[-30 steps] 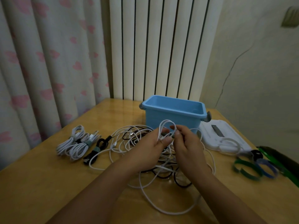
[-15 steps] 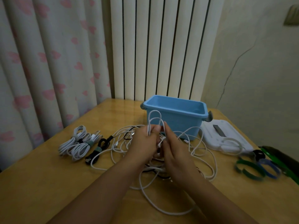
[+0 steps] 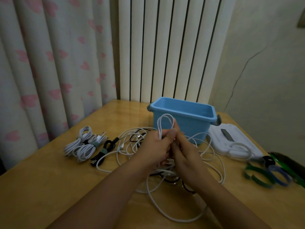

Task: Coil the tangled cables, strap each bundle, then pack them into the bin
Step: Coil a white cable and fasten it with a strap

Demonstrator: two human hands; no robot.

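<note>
A tangle of white and black cables [image 3: 212,156] lies on the wooden table [image 3: 41,187] in front of the blue bin [image 3: 183,111]. My left hand [image 3: 153,149] grips a white cable, and its loops [image 3: 165,123] stand up above the fist. My right hand [image 3: 188,156] presses against the left hand and pinches the same white cable just below the loops. To the left lie two strapped white bundles [image 3: 82,144] and a strapped black bundle [image 3: 104,151]. Loose green and blue straps [image 3: 267,176] lie at the right.
The bin's white lid [image 3: 231,139] lies flat to the right of the bin with a white cable loop on it. A dark object with a green edge [image 3: 290,164] sits at the table's right edge. Curtains and a ribbed panel stand behind the table.
Both hands have drawn close together and risen slightly. The white loops held by my left hand now stand taller, in front of the bin's near wall.
</note>
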